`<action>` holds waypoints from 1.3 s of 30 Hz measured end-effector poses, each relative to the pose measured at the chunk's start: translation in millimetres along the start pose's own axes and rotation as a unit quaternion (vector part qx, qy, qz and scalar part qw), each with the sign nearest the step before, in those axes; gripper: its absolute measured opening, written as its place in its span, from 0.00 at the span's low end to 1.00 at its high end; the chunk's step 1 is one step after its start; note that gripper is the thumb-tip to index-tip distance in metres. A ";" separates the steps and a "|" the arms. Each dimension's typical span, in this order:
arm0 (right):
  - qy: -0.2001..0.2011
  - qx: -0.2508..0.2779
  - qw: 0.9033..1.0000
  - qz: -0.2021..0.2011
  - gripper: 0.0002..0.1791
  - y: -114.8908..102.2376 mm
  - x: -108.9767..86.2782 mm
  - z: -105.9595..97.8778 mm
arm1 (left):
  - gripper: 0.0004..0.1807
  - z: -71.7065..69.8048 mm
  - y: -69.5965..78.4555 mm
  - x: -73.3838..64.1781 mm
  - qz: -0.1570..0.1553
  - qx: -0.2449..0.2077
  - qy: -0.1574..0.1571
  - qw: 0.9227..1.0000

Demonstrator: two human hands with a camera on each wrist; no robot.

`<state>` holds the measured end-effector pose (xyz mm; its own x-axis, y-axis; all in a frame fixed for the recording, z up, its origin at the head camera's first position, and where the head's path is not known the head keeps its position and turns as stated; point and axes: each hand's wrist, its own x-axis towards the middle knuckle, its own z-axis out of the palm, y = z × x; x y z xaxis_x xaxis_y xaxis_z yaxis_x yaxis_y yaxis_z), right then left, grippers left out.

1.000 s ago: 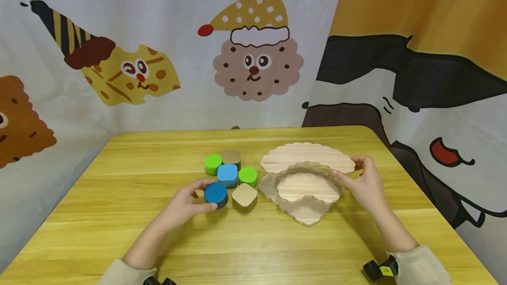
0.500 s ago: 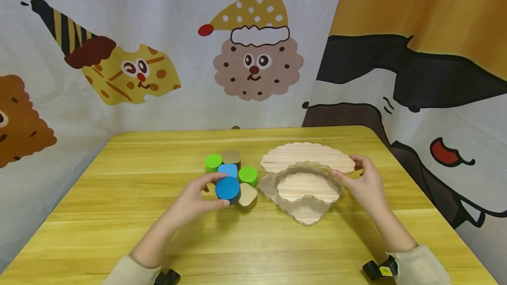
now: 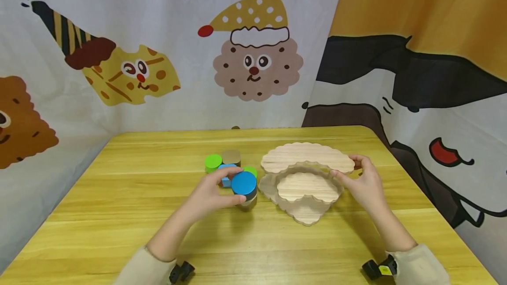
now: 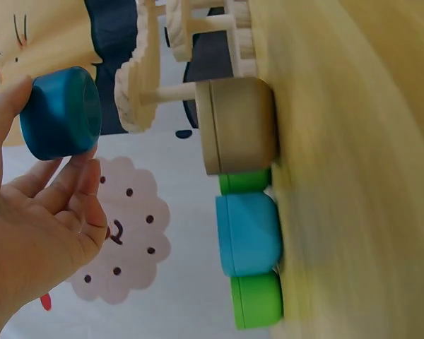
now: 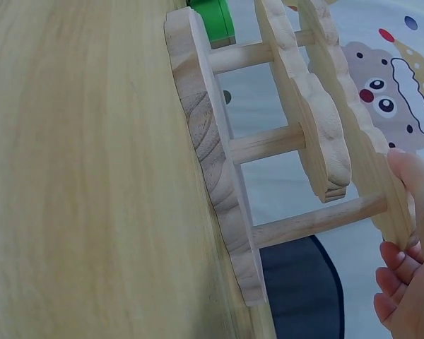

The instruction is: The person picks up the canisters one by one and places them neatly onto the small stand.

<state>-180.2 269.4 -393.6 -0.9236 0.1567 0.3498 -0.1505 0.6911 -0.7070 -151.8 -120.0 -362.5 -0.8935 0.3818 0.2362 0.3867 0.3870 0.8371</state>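
Note:
My left hand (image 3: 206,197) grips a short blue cylinder (image 3: 243,183) between thumb and fingers. The left wrist view has this blue cylinder (image 4: 62,113) raised off the table, its rimmed end facing the stacked pieces. At the right, my right hand (image 3: 364,186) pinches the right end of the top tier of a wooden stand (image 3: 306,157). Seen from the right wrist, the wooden stand (image 5: 283,141) has scalloped tiers joined by round dowels. Beneath the held cylinder, a beige rounded piece (image 4: 240,127) stands on the table, mostly covered in the head view.
Left of the stand sit a light blue rounded piece (image 4: 253,234), a green round piece (image 3: 213,162), a second green piece (image 3: 250,171) and a tan rounded piece (image 3: 231,157). A cartoon-printed cloth (image 3: 158,113) hangs behind the wooden table (image 3: 253,250).
My left hand has carried the blue cylinder rightward and up, over the beige piece, partly covering the light blue and right green pieces. My right hand and the stand have stayed put.

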 end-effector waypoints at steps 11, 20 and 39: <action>0.005 0.006 1.000 -0.002 0.39 1.1 -0.8 1.6 | 0.32 14.6 11.8 16.4 0.001 -0.014 -0.012 1.000; 0.010 0.002 1.000 -0.010 0.39 2.1 0.5 2.8 | 0.33 26.2 20.2 29.5 -0.005 -0.037 -0.004 0.999; 0.014 -0.002 1.000 -0.020 0.39 3.4 -0.6 2.9 | 0.33 60.6 35.6 64.0 0.011 -0.074 -0.026 0.997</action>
<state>-181.2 269.6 -398.0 -0.9066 0.1488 0.3949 -0.1857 0.6997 -0.6899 -181.3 -30.9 -347.5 -0.8701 0.4344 0.2328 0.3653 0.2514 0.8963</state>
